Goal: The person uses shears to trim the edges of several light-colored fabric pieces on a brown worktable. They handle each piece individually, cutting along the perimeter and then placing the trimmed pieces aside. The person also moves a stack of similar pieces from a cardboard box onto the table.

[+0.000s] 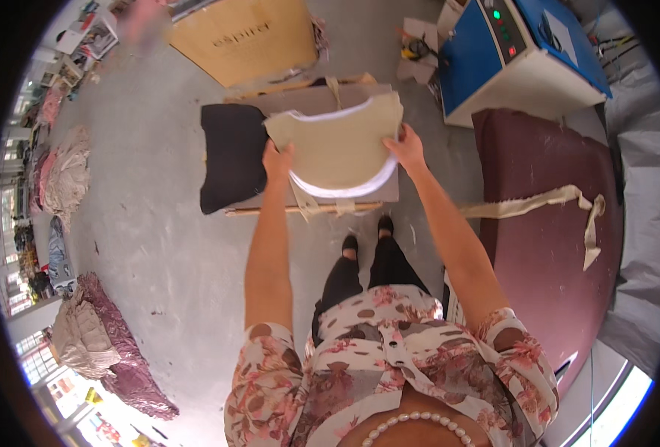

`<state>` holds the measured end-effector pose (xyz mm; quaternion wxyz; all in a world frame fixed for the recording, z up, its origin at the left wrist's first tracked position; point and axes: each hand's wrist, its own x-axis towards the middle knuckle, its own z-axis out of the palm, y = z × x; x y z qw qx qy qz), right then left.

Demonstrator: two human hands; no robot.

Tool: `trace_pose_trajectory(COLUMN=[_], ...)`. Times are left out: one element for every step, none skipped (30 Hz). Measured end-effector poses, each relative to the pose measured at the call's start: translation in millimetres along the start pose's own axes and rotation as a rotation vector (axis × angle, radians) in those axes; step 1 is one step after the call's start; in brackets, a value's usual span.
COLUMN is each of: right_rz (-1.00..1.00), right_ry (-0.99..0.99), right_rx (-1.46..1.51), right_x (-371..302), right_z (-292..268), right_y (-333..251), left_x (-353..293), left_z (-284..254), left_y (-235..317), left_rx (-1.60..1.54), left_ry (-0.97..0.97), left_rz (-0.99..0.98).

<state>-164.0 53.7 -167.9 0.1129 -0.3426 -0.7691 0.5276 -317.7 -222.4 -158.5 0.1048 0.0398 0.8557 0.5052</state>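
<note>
Between my two hands is a stack of beige cut fabric pieces (341, 145) with white layers showing along its curved edges. My left hand (278, 159) is closed on its left edge, and my right hand (406, 147) grips the right edge, thumb on top. Beneath the stack is a low board-topped stand (383, 190) with wooden rails. A pile of black cut fabric pieces (231, 158) lies on the left end of this stand, beside my left hand. A tan strip (302, 203) hangs over its near side.
A large cardboard box (244, 41) stands beyond the stand. Far right is a blue and white machine (520, 63) with lit buttons. A maroon-covered table (546, 261) on the right carries a beige fabric strip (527, 201). Crumpled fabric heaps (84, 335) lie at left.
</note>
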Motion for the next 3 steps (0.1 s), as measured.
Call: trace_pose_trajectory(right_rz=[0.039, 0.041, 0.044], right_ry=[-0.024, 0.003, 0.036], right_rx=[-0.054, -0.083, -0.109], right_x=[-4, -7, -9], right_z=[-3, -7, -10], right_y=[-14, -25, -34], left_x=[6, 6, 7], left_z=[-6, -3, -3], left_y=[-3, 4, 17], left_rx=[-0.063, -0.168, -0.271], left_ry=[-0.03, -0.034, -0.042], left_rz=[-0.057, -0.066, -0.07])
